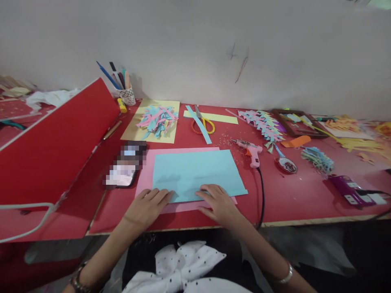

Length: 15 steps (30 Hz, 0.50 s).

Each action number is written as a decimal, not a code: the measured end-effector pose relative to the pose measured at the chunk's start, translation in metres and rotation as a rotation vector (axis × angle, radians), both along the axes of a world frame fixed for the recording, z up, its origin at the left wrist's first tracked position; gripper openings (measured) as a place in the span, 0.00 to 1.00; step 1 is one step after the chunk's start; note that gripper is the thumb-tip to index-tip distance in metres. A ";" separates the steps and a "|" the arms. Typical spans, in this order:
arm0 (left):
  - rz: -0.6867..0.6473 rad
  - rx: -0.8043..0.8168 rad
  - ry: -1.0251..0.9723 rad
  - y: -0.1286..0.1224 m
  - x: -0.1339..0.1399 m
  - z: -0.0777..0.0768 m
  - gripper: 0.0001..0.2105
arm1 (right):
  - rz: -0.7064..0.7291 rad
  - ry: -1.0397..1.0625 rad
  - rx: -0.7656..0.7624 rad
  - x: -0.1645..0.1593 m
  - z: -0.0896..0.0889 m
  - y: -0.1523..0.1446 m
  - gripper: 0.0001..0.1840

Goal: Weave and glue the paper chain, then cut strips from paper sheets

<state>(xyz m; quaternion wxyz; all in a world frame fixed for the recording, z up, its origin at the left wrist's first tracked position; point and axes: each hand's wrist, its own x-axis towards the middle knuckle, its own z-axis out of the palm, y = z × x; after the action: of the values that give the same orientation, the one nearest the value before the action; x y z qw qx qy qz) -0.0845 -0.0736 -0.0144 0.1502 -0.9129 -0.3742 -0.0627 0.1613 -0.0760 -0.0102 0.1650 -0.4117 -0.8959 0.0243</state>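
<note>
A light blue sheet of paper (195,169) lies over a pink sheet of paper (145,171) on the red table. Along the blue sheet's near edge runs a narrow folded strip, showing at the right corner. My left hand (150,205) is closed over the near left corner of the blue paper, fingers bent and thumb hidden. At the right part of the same edge, my right hand (219,203) presses the fold with its fingers, the thumb lower down. A pink glue gun (252,151) with a black cord lies to the right of the sheets.
Scissors (207,125) and paper strips lie behind the sheets, beside a pile of cut strips (159,120). On the left are a phone (125,167) and a leaning red board (58,142). A purple power strip (351,189) sits at right, near a woven paper chain (259,122).
</note>
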 end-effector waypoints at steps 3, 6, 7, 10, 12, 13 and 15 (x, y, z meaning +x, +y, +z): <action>0.135 -0.080 0.006 0.003 0.007 0.000 0.18 | -0.036 -0.066 -0.110 -0.015 0.001 0.007 0.09; 0.136 -0.179 -0.064 0.004 0.009 -0.002 0.14 | -0.057 -0.117 -0.214 -0.025 0.006 0.013 0.08; 0.123 -0.210 -0.098 0.005 0.009 -0.004 0.14 | -0.054 -0.114 -0.235 -0.027 0.008 0.014 0.08; 0.096 -0.316 -0.217 0.005 0.008 -0.010 0.11 | -0.040 -0.049 -0.247 -0.032 0.010 0.012 0.13; 0.075 -0.375 -0.302 0.005 0.009 -0.012 0.10 | -0.052 -0.020 -0.215 -0.036 0.007 0.009 0.13; 0.067 -0.390 -0.335 0.006 0.009 -0.011 0.09 | -0.065 -0.020 -0.186 -0.039 0.004 0.007 0.10; 0.072 -0.383 -0.364 0.007 0.010 -0.010 0.08 | -0.098 -0.036 -0.104 -0.043 -0.002 0.006 0.04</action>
<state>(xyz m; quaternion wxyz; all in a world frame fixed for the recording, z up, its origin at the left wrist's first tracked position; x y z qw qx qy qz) -0.0740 -0.0661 -0.0240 -0.0929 -0.8846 -0.4321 -0.1487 0.1179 -0.0701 -0.0118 0.1282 -0.4636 -0.8750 0.0553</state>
